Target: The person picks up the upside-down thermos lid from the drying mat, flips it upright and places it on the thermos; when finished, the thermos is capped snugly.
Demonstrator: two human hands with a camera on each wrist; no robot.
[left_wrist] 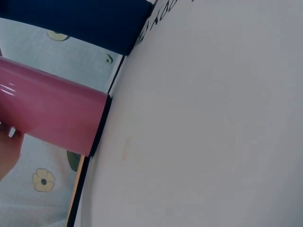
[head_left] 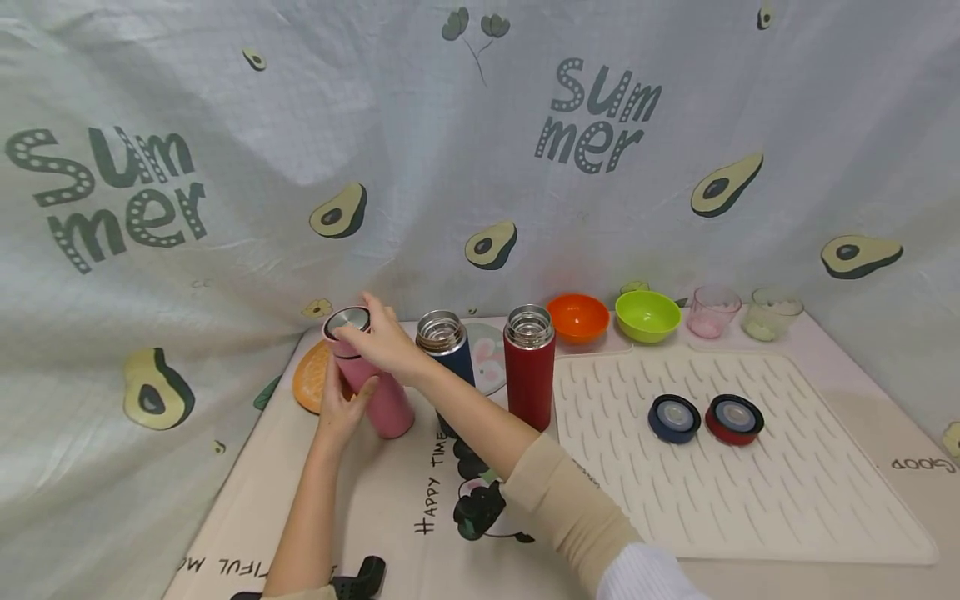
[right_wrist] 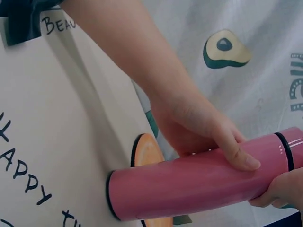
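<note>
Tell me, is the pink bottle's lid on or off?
On. The pink bottle has its lid on top, under the right hand; the left hand holds its body.

a pale avocado-print cloth (head_left: 420, 167) hangs behind the bench (head_left: 375, 500); a white ridged mat (head_left: 750, 500) lies on the bench's right.

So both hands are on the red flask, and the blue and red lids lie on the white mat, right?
Not quite: both hands, left hand and right hand, are on the pink flask, as the head view shows. The red flask stands untouched. The blue lid and red lid do lie on the white mat.
</note>
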